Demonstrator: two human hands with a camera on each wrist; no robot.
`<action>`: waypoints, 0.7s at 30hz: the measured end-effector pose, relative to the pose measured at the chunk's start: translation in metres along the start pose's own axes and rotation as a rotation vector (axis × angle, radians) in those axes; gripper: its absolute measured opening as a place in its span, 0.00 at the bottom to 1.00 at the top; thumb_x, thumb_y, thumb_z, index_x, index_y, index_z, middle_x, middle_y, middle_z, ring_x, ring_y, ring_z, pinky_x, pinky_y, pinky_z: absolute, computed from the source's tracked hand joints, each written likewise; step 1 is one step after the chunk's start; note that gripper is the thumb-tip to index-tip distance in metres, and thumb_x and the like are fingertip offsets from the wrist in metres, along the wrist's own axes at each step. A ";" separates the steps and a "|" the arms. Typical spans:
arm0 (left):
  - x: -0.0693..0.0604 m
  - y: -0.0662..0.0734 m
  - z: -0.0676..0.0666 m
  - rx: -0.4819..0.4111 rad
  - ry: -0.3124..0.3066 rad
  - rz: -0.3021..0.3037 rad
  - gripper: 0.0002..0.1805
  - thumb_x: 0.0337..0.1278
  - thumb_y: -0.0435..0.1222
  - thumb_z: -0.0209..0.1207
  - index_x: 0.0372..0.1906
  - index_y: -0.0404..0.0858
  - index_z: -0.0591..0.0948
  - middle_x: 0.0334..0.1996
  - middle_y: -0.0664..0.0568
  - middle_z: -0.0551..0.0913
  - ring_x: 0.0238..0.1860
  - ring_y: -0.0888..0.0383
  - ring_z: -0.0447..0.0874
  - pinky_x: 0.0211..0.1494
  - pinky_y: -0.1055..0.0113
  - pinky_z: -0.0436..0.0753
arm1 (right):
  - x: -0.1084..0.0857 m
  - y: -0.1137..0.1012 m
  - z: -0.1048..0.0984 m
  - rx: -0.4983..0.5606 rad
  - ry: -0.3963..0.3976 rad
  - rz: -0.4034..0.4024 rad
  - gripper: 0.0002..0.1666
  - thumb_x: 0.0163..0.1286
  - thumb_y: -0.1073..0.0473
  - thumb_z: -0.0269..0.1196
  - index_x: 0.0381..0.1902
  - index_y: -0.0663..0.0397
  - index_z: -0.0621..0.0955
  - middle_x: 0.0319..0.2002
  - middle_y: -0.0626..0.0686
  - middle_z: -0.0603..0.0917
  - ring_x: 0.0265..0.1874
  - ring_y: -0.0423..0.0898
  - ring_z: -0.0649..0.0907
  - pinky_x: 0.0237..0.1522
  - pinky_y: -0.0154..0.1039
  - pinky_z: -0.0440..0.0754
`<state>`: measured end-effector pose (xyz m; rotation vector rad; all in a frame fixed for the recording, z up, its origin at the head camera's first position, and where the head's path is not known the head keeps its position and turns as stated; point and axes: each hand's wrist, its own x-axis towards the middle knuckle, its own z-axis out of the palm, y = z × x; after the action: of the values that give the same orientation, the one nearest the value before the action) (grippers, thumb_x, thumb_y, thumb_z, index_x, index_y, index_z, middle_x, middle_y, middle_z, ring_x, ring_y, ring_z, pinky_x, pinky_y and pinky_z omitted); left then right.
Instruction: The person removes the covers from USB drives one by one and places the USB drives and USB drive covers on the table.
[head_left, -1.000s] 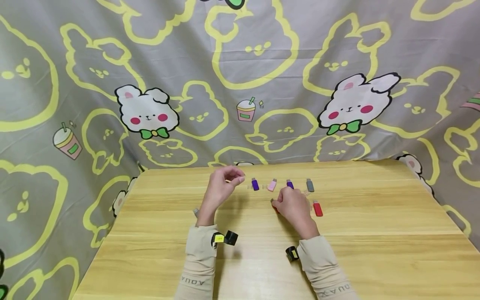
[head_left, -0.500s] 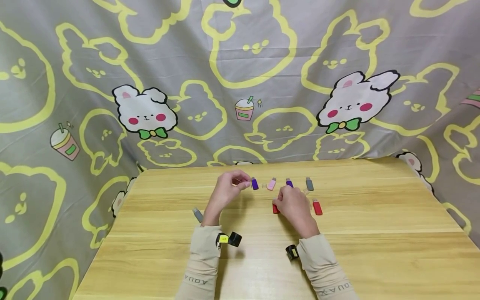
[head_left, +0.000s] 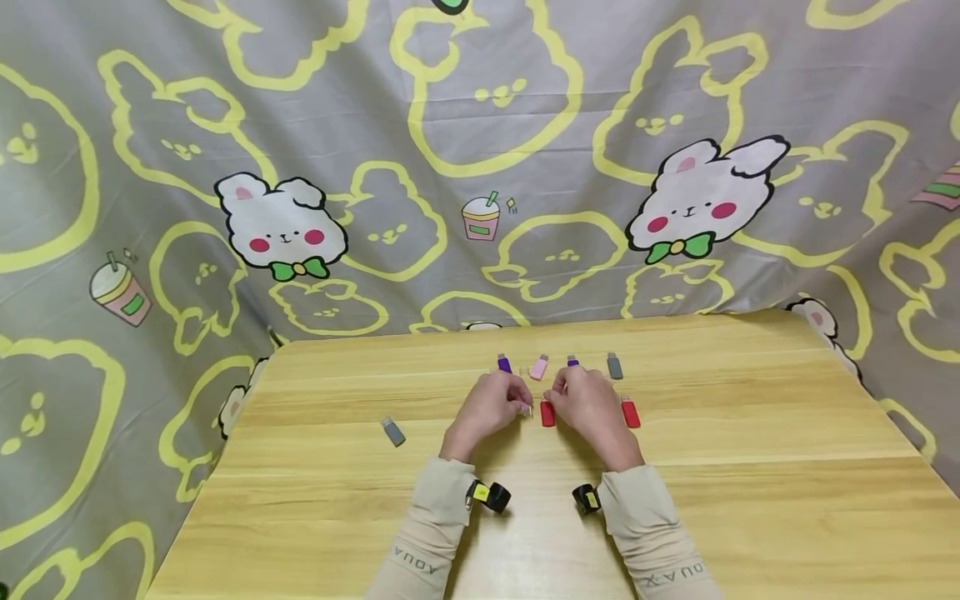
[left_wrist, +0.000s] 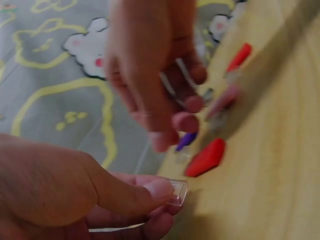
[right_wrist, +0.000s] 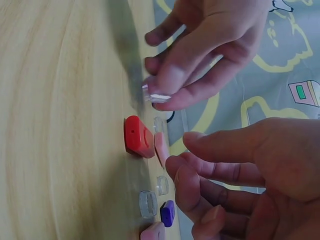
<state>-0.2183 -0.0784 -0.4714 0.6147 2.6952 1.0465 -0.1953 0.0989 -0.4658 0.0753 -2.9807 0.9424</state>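
Observation:
My left hand [head_left: 491, 408] pinches a small clear plastic cap [left_wrist: 178, 192] between thumb and fingers, above the table. Just beyond the cap, a red USB stick [head_left: 547, 413] lies flat on the wood. Beside that stick hovers my right hand [head_left: 588, 408], its fingers loosely bent; in the right wrist view nothing shows between them. A pink USB stick [right_wrist: 153, 232] and a clear cap [right_wrist: 148, 204] lie close to the right hand, which hides them from the head view. Behind the hands are a purple stick [head_left: 503, 363], a pink stick [head_left: 538, 367] and another purple one [head_left: 573, 362], partly covered.
A grey USB stick [head_left: 614, 366] lies at the back right, with a second red stick [head_left: 630, 412] in front of it. Another grey stick [head_left: 393, 432] lies alone to the left. A patterned curtain [head_left: 420, 208] hangs behind the wooden table [head_left: 750, 500].
My left hand has moved right and nearer from the back row, now with a clear cap in its fingers. The right hand has let go of the red USB stick.

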 end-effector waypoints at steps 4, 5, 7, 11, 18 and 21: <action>0.000 0.000 0.007 0.042 0.019 0.006 0.07 0.59 0.24 0.67 0.30 0.37 0.88 0.27 0.52 0.86 0.26 0.62 0.77 0.35 0.69 0.77 | 0.000 -0.002 0.000 0.010 -0.008 -0.005 0.10 0.66 0.60 0.72 0.26 0.53 0.83 0.20 0.49 0.79 0.19 0.46 0.75 0.22 0.37 0.69; 0.000 0.000 0.008 0.053 0.026 0.008 0.07 0.59 0.24 0.67 0.29 0.38 0.88 0.26 0.52 0.86 0.26 0.62 0.77 0.35 0.68 0.77 | 0.001 -0.003 0.000 0.011 -0.009 -0.006 0.10 0.66 0.60 0.72 0.26 0.53 0.83 0.21 0.49 0.79 0.19 0.46 0.75 0.22 0.38 0.69; 0.000 0.000 0.009 0.073 0.045 0.015 0.07 0.59 0.25 0.68 0.29 0.38 0.88 0.26 0.53 0.86 0.26 0.62 0.77 0.36 0.68 0.77 | 0.001 -0.004 0.000 0.015 -0.012 -0.006 0.09 0.66 0.60 0.72 0.27 0.53 0.83 0.21 0.49 0.79 0.20 0.46 0.76 0.22 0.38 0.70; 0.001 0.001 0.009 0.118 0.075 0.020 0.06 0.59 0.28 0.70 0.28 0.40 0.88 0.26 0.55 0.86 0.28 0.61 0.78 0.39 0.66 0.77 | 0.000 -0.005 -0.001 0.016 -0.021 -0.008 0.09 0.66 0.61 0.71 0.27 0.54 0.83 0.20 0.49 0.79 0.20 0.46 0.76 0.22 0.38 0.70; 0.000 0.000 -0.004 0.071 0.099 -0.018 0.03 0.66 0.31 0.66 0.37 0.38 0.90 0.33 0.53 0.88 0.32 0.60 0.81 0.39 0.66 0.80 | -0.001 -0.006 -0.001 0.027 -0.038 -0.007 0.09 0.68 0.59 0.71 0.29 0.53 0.83 0.19 0.48 0.78 0.19 0.45 0.75 0.22 0.38 0.70; -0.003 -0.002 -0.022 0.020 0.147 -0.017 0.05 0.68 0.33 0.64 0.39 0.37 0.90 0.36 0.50 0.88 0.34 0.59 0.82 0.40 0.64 0.81 | -0.001 -0.007 0.000 0.074 -0.047 -0.018 0.06 0.69 0.59 0.70 0.34 0.55 0.84 0.20 0.47 0.80 0.17 0.44 0.77 0.22 0.38 0.72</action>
<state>-0.2228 -0.0944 -0.4565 0.5367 2.8345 1.1028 -0.1939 0.0933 -0.4624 0.1260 -2.9815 1.0631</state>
